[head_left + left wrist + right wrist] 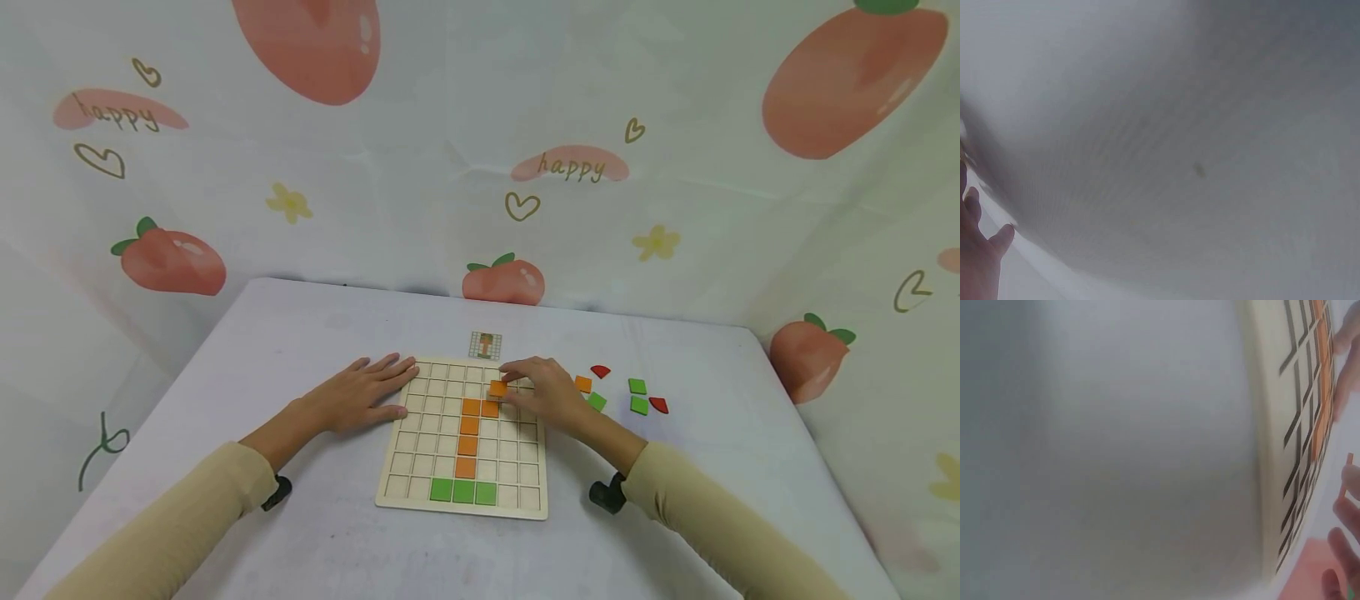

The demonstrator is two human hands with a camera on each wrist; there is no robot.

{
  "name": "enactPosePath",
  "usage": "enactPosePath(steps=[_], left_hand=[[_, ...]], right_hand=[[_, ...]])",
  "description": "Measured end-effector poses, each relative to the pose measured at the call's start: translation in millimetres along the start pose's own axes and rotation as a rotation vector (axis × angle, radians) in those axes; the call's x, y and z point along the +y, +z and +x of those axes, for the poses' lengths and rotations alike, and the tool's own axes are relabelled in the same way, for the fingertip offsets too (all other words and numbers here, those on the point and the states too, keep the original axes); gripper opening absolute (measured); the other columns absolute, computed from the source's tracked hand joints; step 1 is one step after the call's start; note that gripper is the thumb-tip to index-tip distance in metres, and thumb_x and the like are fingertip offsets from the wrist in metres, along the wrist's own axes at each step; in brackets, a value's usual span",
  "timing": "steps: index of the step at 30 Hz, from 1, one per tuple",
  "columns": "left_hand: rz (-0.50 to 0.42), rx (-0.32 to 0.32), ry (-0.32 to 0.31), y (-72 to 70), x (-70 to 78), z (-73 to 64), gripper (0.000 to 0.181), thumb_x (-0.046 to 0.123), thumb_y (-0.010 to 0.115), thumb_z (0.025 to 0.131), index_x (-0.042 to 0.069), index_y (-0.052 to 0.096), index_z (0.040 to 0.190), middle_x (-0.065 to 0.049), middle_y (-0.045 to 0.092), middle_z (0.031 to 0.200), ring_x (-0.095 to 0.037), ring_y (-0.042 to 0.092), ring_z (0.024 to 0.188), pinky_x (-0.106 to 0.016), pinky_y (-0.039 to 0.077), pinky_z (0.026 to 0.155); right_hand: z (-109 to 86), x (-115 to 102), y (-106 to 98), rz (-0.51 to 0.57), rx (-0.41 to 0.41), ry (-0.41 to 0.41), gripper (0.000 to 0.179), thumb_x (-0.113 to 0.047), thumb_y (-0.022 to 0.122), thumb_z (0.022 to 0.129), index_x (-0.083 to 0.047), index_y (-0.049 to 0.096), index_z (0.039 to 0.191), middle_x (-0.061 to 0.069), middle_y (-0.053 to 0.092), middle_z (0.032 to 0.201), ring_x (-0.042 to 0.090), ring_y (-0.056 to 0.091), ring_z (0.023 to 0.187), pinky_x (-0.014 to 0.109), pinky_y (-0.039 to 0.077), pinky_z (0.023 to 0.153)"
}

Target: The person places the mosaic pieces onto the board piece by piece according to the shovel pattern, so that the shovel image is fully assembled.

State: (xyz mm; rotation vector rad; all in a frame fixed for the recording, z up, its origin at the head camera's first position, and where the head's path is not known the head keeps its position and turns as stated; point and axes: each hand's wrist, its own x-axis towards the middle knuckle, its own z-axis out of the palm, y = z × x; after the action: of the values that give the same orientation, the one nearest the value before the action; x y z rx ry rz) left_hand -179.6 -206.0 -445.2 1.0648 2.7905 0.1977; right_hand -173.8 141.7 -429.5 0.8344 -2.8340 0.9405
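Observation:
A pale wooden grid board (405, 467) lies on the white table. Orange square tiles (468, 426) form a column on it with one more tile beside the top one, and a row of green square tiles (463, 491) lies near its front edge. My right hand (551, 397) pinches an orange tile (498, 388) over the upper part of the board; the right wrist view shows this orange tile (1346, 481) between fingertips. At the board's left edge my left hand (360, 394) rests with spread fingers, also partly visible as a hand (979, 250) in the left wrist view.
A small pattern card (486, 345) lies behind the board. To the right are loose pieces: an orange tile (583, 384), several green tiles (637, 387) and two red quarter-round pieces (658, 405). A printed cloth (420, 167) hangs behind the table (315, 325).

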Motion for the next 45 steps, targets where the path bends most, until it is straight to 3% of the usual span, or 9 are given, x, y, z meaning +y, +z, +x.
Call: enactPosePath(steps=[21, 45], left_hand=[[0.007, 0.005, 0.001, 0.8, -1.4, 0.1, 0.075, 0.06, 0.043, 0.101, 0.016, 0.027, 0.159, -0.003, 0.024, 0.164, -0.033, 0.023, 0.149, -0.063, 0.023, 0.114], [-0.003, 0.003, 0.0, 0.9, -1.5, 0.6, 0.075, 0.06, 0.043, 0.1, 0.016, 0.027, 0.159, -0.003, 0.023, 0.164, -0.033, 0.022, 0.15, -0.062, 0.022, 0.115]], right_hand=[[19.1, -31, 35, -0.037, -0.056, -0.159, 0.038, -0.021, 0.082, 0.085, -0.007, 0.07, 0.118, 0.0, 0.076, 0.101, 0.019, 0.064, 0.107, 0.04, 0.047, 0.09], [21.6, -36, 47, -0.102, -0.064, -0.147, 0.037, -0.025, 0.082, 0.084, -0.01, 0.071, 0.116, -0.001, 0.075, 0.1, 0.018, 0.065, 0.101, 0.039, 0.048, 0.092]])
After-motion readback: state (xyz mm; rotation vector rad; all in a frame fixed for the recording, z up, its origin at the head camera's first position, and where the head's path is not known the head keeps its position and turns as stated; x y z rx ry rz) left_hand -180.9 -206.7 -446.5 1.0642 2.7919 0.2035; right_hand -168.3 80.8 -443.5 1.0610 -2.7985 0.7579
